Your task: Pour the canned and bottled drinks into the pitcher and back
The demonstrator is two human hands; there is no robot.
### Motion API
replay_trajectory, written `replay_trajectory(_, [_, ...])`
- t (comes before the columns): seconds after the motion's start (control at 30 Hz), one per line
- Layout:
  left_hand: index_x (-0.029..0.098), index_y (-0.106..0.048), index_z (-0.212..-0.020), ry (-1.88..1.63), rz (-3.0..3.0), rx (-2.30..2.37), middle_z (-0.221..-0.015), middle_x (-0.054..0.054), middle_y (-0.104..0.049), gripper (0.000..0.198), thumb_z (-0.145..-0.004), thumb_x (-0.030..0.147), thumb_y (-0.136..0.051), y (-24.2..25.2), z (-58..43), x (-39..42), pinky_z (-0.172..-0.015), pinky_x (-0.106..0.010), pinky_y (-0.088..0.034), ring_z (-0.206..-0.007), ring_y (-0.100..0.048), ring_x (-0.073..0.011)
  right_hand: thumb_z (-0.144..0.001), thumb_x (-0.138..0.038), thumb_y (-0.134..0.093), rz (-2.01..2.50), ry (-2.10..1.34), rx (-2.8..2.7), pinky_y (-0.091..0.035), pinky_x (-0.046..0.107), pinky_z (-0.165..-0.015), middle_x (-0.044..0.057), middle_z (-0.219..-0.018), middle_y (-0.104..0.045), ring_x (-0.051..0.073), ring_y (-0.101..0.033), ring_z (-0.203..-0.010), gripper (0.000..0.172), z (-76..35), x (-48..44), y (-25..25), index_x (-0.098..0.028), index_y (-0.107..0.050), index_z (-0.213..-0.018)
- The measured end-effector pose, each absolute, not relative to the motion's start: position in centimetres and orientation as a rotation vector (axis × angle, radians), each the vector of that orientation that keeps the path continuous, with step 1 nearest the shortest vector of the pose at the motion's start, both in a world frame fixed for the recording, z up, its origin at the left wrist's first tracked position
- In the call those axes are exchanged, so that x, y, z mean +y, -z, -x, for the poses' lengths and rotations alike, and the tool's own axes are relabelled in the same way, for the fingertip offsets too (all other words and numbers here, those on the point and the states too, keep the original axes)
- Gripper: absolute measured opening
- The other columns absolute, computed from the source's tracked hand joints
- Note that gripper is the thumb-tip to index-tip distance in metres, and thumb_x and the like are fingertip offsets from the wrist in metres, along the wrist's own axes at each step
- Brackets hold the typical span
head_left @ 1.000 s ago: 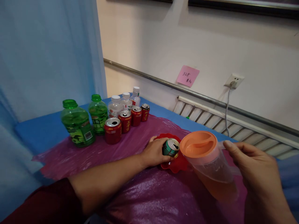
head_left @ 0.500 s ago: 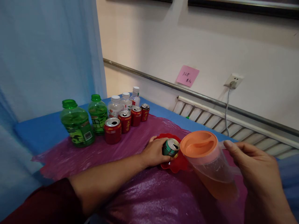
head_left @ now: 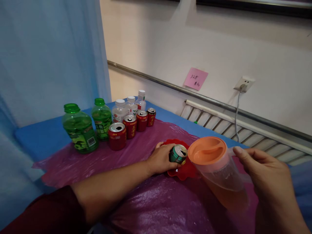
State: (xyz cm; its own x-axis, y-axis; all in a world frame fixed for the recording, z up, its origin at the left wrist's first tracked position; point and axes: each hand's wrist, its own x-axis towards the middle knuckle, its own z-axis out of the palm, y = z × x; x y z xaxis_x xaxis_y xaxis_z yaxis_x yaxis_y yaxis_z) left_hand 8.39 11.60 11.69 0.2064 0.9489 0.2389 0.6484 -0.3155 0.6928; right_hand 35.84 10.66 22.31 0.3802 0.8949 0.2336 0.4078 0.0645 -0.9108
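Observation:
My left hand (head_left: 163,157) is wrapped round a green drink can (head_left: 178,154), whose opened top leans toward the pitcher. The can is over a red plate with a scalloped rim (head_left: 181,175). By its handle, my right hand (head_left: 265,172) grips a clear plastic pitcher (head_left: 226,185) with an orange lid (head_left: 207,150). Brownish liquid sits low in the pitcher, which tilts to the left. Its spout side is right by the can's opening, and a thin trace of liquid seems to show there.
Several red cans (head_left: 117,136) stand in a row at the back left. Behind them are white-capped clear bottles (head_left: 119,111) and two green bottles (head_left: 80,131). Purple plastic film (head_left: 156,201) covers much of the blue table (head_left: 36,136). A radiator (head_left: 275,143) runs along the wall.
Both hands, the can and the pitcher hold almost the same position. The view has shifted very slightly.

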Motion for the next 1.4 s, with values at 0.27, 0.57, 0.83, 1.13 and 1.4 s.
replay_trajectory(0.27, [0.030,-0.063,-0.127,-0.913,-2.030,1.481,-0.122,0.000,-0.072,0.065,-0.067,0.042,-0.085,-11.76,-8.46,11.59,-0.117,-0.050,-0.025,-0.115,-0.064,-0.0306,-0.057,-0.058,-0.086,1.549,-0.559,-1.218,-0.039,0.020,-0.044,-0.002,-0.060,-0.057,0.012,-0.048,-0.056,0.043,-35.95,10.75,-22.18,-0.019,-0.071,-0.067])
replay_trajectory(0.57, [0.032,-0.062,-0.127,-0.945,-2.031,1.470,-0.123,0.001,-0.072,0.064,-0.068,0.041,-0.084,-11.81,-8.50,11.42,-0.116,-0.050,-0.025,-0.114,-0.065,-0.0286,-0.055,-0.060,-0.087,1.521,-0.560,-1.227,-0.038,0.020,-0.043,-0.003,-0.057,-0.052,0.011,-0.044,-0.053,0.046,-35.94,10.76,-22.05,-0.019,-0.068,-0.063])
replay_trajectory(0.83, [0.030,-0.064,-0.125,-0.917,-2.032,1.491,-0.121,-0.001,-0.073,0.060,-0.069,0.042,-0.082,-12.05,-8.56,11.37,-0.115,-0.052,-0.026,-0.112,-0.065,-0.0302,-0.057,-0.058,-0.086,1.501,-0.521,-1.257,-0.038,0.021,-0.043,-0.002,-0.057,-0.055,0.012,-0.047,-0.053,0.043,-35.99,10.88,-21.98,-0.019,-0.070,-0.064])
replay_trajectory(1.13, [0.032,-0.063,-0.126,-0.940,-2.035,1.476,-0.122,0.000,-0.073,0.061,-0.069,0.040,-0.083,-11.80,-8.60,11.45,-0.116,-0.051,-0.025,-0.114,-0.065,-0.0295,-0.055,-0.061,-0.086,1.532,-0.536,-1.243,-0.037,0.019,-0.042,-0.002,-0.057,-0.053,0.011,-0.045,-0.053,0.046,-36.10,11.04,-21.93,-0.019,-0.069,-0.064])
replay_trajectory(1.4, [0.031,-0.062,-0.127,-0.930,-2.025,1.472,-0.125,-0.001,-0.072,0.065,-0.067,0.038,-0.085,-11.90,-8.49,11.46,-0.116,-0.052,-0.024,-0.117,-0.063,-0.0299,-0.055,-0.062,-0.086,1.536,-0.545,-1.234,-0.038,0.018,-0.043,-0.002,-0.059,-0.055,0.011,-0.047,-0.056,0.046,-36.18,11.01,-21.84,-0.020,-0.070,-0.065])
